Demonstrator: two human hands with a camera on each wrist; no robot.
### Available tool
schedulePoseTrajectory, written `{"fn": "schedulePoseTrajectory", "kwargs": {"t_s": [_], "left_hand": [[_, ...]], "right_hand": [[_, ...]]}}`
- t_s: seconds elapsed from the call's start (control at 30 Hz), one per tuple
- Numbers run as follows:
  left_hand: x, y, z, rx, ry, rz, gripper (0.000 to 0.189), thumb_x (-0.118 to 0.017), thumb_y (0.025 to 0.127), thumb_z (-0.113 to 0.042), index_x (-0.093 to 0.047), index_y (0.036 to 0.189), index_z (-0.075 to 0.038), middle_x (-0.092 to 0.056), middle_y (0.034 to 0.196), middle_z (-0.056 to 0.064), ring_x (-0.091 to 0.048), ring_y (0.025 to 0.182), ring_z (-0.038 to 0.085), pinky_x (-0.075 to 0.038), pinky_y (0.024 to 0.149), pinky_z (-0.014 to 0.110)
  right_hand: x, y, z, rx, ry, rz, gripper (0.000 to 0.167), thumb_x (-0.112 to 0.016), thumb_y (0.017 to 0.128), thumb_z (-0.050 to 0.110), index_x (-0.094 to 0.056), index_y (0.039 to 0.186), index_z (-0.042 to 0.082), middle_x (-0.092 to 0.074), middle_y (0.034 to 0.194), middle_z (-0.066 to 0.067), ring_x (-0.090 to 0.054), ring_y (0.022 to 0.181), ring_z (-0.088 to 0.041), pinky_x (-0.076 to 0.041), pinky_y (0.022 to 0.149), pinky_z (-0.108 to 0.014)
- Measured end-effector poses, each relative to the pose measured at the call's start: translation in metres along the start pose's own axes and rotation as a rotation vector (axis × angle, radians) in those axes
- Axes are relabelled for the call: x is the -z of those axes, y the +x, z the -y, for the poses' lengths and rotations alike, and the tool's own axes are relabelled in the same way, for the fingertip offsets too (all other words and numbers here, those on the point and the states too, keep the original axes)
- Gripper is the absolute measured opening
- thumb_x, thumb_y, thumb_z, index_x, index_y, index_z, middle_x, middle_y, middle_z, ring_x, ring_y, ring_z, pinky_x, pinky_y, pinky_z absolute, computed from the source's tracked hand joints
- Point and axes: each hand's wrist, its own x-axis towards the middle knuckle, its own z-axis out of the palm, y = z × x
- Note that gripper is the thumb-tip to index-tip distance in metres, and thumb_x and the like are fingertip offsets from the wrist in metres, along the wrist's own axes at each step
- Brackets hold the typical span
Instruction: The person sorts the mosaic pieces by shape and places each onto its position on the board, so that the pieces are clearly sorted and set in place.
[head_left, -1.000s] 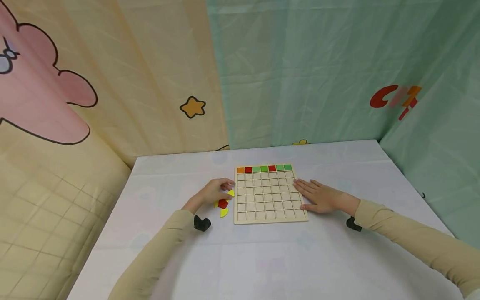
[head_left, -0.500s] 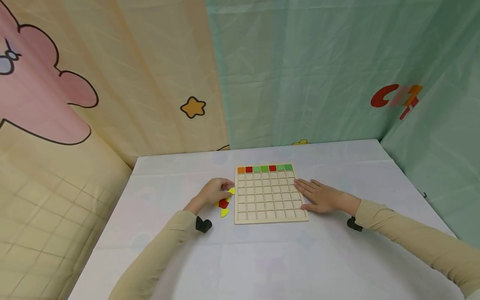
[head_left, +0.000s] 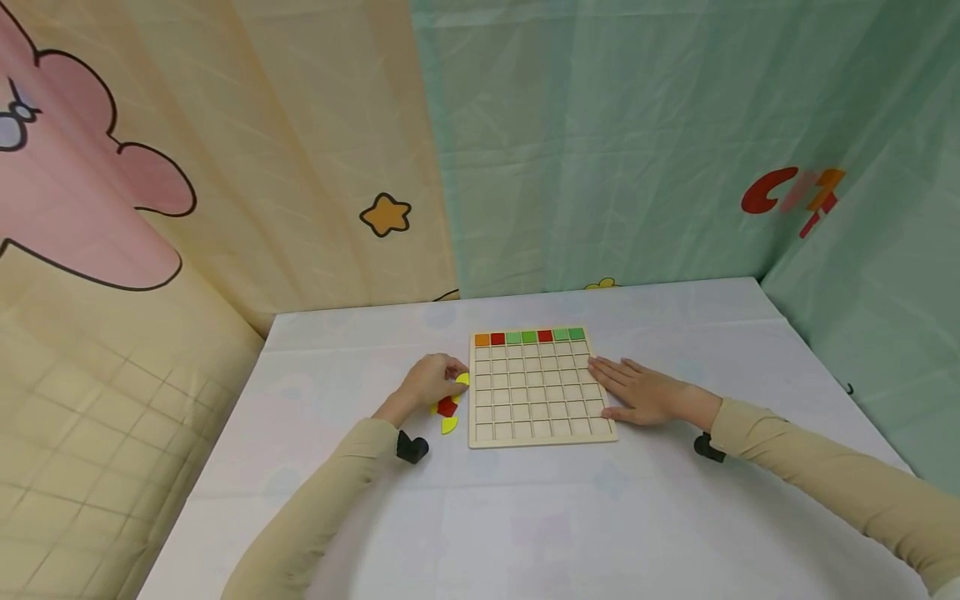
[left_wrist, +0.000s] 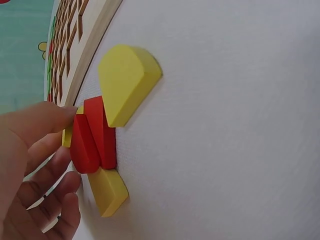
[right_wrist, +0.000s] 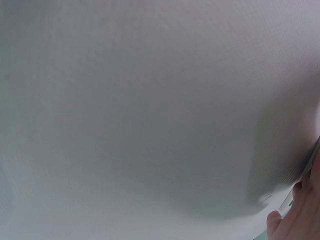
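Note:
A square wooden grid board lies on the white table, its far row filled with coloured tiles in orange, red and greens. Just left of it, my left hand pinches a yellow block between thumb and fingers, close to the board's edge. Below that hand are a red block leaning on another red block, and a fan-shaped yellow block. One more yellow block sits beside the reds. My right hand lies flat with fingers extended, fingertips and thumb touching the board's right edge.
A white cloth covers the table. Behind it hangs a printed curtain, and further curtain walls close in at left and right. A black wrist-worn device sits under the left wrist.
My left hand has shifted slightly up and away with the yellow block, which sits a little farther from the other blocks. My right hand has stayed on the board's edge.

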Motion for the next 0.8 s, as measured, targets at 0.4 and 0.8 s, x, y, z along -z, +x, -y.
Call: {"fn": "schedulePoseTrajectory", "kwargs": {"t_s": [0.4, 0.8], "left_hand": [[0.001, -0.003, 0.008, 0.118, 0.002, -0.143, 0.032, -0.073, 0.084, -0.025, -0.070, 0.110, -0.006, -0.064, 0.087, 0.003, -0.053, 0.077, 0.017, -0.042, 0.065, 0.024], [0.016, 0.002, 0.023, -0.008, 0.015, 0.011, 0.037, -0.058, 0.088, -0.009, -0.065, 0.123, -0.017, -0.064, 0.096, 0.003, -0.054, 0.083, 0.017, -0.045, 0.074, 0.029]], "right_hand": [[0.002, -0.001, 0.000, -0.007, 0.010, 0.022, 0.080, -0.038, 0.098, 0.055, -0.015, 0.153, 0.000, -0.011, 0.161, -0.017, -0.014, 0.148, -0.035, -0.016, 0.117, -0.056], [0.004, -0.002, 0.001, 0.003, 0.012, 0.013, 0.080, -0.040, 0.099, 0.052, -0.015, 0.152, -0.001, -0.011, 0.161, -0.017, -0.014, 0.148, -0.035, -0.017, 0.117, -0.056]]}}
